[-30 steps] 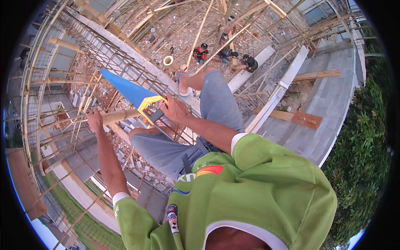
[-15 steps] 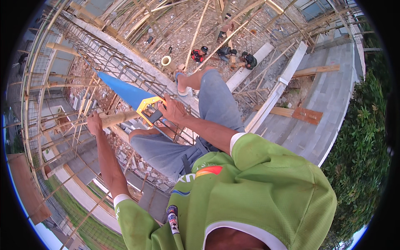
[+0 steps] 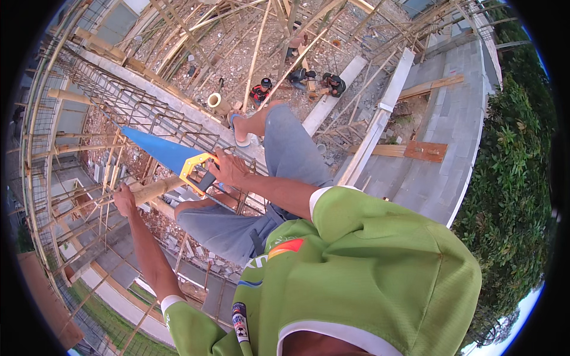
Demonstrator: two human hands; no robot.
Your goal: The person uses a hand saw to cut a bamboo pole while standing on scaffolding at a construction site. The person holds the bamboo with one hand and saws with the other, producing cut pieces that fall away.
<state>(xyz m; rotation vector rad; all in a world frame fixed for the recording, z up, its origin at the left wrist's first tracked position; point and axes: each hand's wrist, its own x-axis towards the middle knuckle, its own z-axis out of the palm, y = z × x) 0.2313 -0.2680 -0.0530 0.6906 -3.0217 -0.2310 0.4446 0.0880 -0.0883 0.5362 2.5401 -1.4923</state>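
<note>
Blue steel catches the eye first: a hand saw [image 3: 169, 154] with a broad blue blade and a yellow-and-black handle, held out over the rebar cage [image 3: 136, 113] of a concrete beam high above the ground. The person's right hand [image 3: 228, 169] is wrapped shut around that handle, the blade pointing up and to the left, its lower edge lying near the bamboo pole [image 3: 155, 190]. The left hand [image 3: 124, 199] is curled closed on this pole, just beside its pale cut end.

By the look of it the saw is light but long, and the thin blade will likely flex and chatter if pushed sideways, so the moulded handle is the only sound place to hold it (the toothed edge is no place for fingers). The bamboo looks stiff, round and smooth, apt to roll or slip under the cut, which makes a firm hold close to the cutting line sensible.

The person sits astride the beam in grey trousers [image 3: 285, 154] and a green shirt [image 3: 380, 267], one sandalled foot [image 3: 240, 127] out ahead. Far below, several people [image 3: 297, 80] crouch on rubble among bamboo scaffolding.
</note>
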